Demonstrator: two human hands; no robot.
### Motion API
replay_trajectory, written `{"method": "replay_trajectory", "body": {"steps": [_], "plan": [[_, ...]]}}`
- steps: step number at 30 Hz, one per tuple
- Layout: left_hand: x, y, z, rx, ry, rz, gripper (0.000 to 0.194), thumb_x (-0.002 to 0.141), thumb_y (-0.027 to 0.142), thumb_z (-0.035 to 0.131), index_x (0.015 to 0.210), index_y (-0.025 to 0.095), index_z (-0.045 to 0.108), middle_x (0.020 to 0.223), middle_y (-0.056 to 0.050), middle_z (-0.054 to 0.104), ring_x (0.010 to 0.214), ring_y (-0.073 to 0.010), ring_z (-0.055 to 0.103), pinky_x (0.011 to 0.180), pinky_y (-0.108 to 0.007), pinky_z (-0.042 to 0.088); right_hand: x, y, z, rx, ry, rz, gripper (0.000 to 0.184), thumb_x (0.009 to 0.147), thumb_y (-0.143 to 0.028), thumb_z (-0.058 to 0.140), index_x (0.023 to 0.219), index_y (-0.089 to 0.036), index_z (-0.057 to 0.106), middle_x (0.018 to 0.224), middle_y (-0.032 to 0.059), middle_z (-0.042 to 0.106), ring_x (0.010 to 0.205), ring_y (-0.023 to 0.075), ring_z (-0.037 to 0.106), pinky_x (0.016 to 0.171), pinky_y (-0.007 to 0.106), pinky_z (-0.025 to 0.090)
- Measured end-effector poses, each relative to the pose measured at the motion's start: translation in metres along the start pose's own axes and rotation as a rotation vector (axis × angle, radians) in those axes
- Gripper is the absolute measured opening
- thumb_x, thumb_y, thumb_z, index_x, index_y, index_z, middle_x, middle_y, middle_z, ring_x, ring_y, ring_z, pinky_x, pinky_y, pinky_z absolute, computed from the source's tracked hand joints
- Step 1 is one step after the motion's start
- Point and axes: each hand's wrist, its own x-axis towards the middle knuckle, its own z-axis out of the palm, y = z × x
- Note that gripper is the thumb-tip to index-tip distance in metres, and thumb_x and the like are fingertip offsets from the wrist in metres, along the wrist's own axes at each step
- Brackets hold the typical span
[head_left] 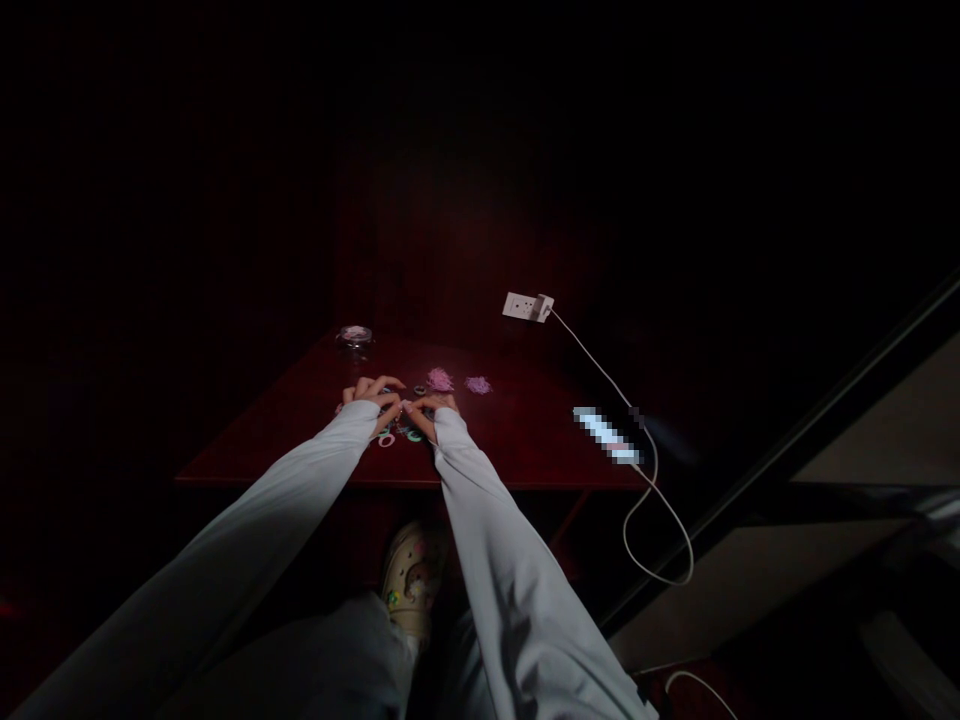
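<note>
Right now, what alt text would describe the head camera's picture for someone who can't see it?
A person's left hand and right hand are close together over small rings on a dark red table, in dim light. Beyond the right hand lie a pink pile and a purple pile; a white cable runs from an outlet.

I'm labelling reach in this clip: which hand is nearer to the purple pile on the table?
Right. The right hand is just left of the purple pile, not touching it; the left hand is farther left.
</note>
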Motion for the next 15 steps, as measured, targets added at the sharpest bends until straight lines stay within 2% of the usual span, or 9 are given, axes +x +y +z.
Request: {"method": "replay_trajectory", "body": {"steps": [5, 10, 15], "plan": [[0.0005, 0.0002, -0.0011, -0.011, 0.011, -0.015, 0.031, 0.103, 0.037, 0.055, 0.086, 0.029, 0.079, 0.140, 0.001, 0.073, 0.121, -0.0295, 0.050, 0.101, -0.050, 0.036, 0.0009, 0.0019, 0.0003, 0.009, -0.014, 0.015, 0.021, 0.102, -0.045, 0.071, 0.098, -0.031, 0.086, 0.105, 0.0038, 0.077, 0.121, 0.0247, 0.059, 0.111, 0.039, 0.045], [0.0015, -0.0001, -0.0004, -0.034, 0.014, -0.035, 0.030, 0.103, 0.038, 0.055, 0.088, 0.030, 0.079, 0.138, 0.001, 0.074, 0.120, -0.0288, 0.051, 0.101, -0.049, 0.036, 0.0007, 0.0020, -0.0020, 0.020, -0.030, 0.033, 0.023, 0.098, -0.052, 0.075, 0.100, -0.033, 0.087, 0.115, 0.0023, 0.078, 0.125, 0.0260, 0.058, 0.114, 0.043, 0.042], [0.0025, -0.0015, 0.0027, -0.028, 0.016, -0.059, 0.032, 0.104, 0.038, 0.056, 0.083, 0.029, 0.078, 0.135, 0.002, 0.076, 0.120, -0.0276, 0.052, 0.102, -0.048, 0.035, 0.0041, 0.0034, -0.0004, 0.070, -0.008, 0.048, 0.025, 0.099, -0.050, 0.073, 0.096, -0.030, 0.086, 0.112, 0.0039, 0.079, 0.123, 0.0266, 0.060, 0.113, 0.043, 0.043]]}}
